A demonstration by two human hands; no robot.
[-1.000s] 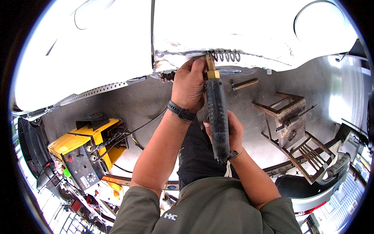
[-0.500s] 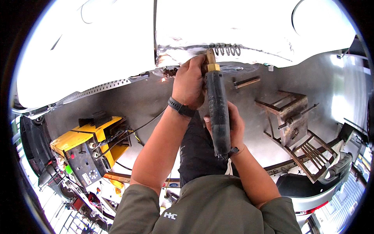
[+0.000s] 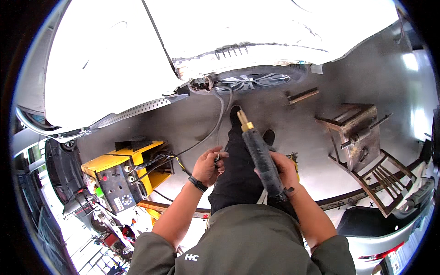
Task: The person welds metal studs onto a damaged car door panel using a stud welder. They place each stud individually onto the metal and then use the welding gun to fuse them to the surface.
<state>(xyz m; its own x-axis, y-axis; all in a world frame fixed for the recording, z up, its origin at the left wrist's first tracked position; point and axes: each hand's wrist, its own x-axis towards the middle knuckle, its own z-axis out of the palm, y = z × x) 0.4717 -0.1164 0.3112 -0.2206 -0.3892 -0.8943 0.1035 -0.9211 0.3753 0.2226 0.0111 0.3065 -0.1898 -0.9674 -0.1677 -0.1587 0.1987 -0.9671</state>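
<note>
While half a second earlier it stands tip-up against the white car panel (image 3: 270, 27), the black brass-tipped tool (image 3: 263, 161) is now nearer, well apart from it. The right hand (image 3: 285, 169) wraps around this tool. The left hand (image 3: 208, 166), now also nearer, is curled narrow with a small ring-like piece (image 3: 217, 158) at its fingertips. Far off, the row of rings (image 3: 232, 50) lines the panel; at left, dark cables (image 3: 145, 165) bunch inside the yellow machine's frame (image 3: 105, 163).
</note>
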